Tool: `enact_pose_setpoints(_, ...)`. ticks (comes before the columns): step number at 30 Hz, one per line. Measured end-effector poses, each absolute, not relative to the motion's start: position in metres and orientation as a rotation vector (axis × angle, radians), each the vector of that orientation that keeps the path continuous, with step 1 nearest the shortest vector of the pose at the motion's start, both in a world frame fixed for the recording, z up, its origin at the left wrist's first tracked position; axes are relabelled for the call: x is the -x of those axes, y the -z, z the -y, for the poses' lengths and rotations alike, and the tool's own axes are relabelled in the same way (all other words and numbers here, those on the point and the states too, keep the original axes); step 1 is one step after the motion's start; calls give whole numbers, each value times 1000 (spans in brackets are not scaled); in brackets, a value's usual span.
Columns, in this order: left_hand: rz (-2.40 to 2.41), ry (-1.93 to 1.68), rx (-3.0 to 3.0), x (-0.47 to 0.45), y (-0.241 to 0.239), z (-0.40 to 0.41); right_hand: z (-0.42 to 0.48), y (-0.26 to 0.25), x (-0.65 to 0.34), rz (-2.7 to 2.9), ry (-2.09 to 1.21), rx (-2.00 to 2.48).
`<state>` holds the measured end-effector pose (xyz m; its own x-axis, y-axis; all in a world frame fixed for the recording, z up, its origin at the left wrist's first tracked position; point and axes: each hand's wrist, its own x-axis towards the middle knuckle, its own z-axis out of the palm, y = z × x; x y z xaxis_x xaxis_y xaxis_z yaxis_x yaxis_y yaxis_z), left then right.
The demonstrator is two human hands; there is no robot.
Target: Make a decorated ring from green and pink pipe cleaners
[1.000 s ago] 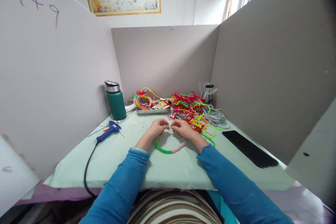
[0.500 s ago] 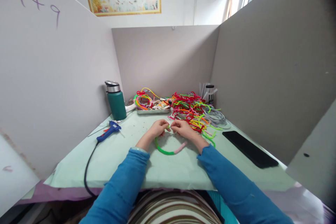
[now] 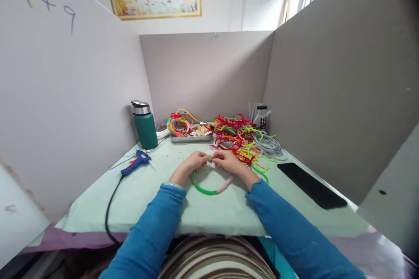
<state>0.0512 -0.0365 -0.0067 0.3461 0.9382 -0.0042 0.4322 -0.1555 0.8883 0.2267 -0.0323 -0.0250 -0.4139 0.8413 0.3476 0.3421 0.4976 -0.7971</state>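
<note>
Over the middle of the pale green mat [image 3: 147, 200], my left hand [image 3: 194, 162] and my right hand [image 3: 229, 161] meet fingertip to fingertip. Both are closed in a pinch on the upper ends of a curved hoop [image 3: 207, 189] wrapped in bright green fuzzy wire, with a pink stretch [image 3: 225, 184] on its right side. The hoop hangs down toward me between my wrists and rests on the mat. Blue sleeves cover both forearms.
A heap of coloured fuzzy wires [image 3: 238, 137] and grey hoops [image 3: 270, 146] lies behind my right hand. Farther back is a metal tray [image 3: 191, 138]. A green flask [image 3: 145, 127] and a blue glue gun [image 3: 135, 162] with its cord are at left, and a black phone [image 3: 310, 185] at right.
My hands have stayed pinched together on the hoop's ends, with small finger shifts. The hoop's lower curve has swung slightly.
</note>
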Motion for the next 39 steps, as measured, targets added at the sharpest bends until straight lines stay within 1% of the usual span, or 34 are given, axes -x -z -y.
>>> enact_pose_setpoints(12, -1148, -738, -1738, -48, 12, 29, 35, 22, -226, 1938, -907, 989)
enact_pose_setpoints(26, -1144, -696, -1749, -48, 10, 32, 33, 25, -227, 1938, -879, 999)
enact_pose_setpoints(33, -1113, -781, -1798, -49, 8, 35, 31, 24, -228, 1891, -872, 1040)
enact_pose_setpoints(39, -1153, -845, -1889, -52, 10, 32, 33, 22, -228, 1851, -976, 1084)
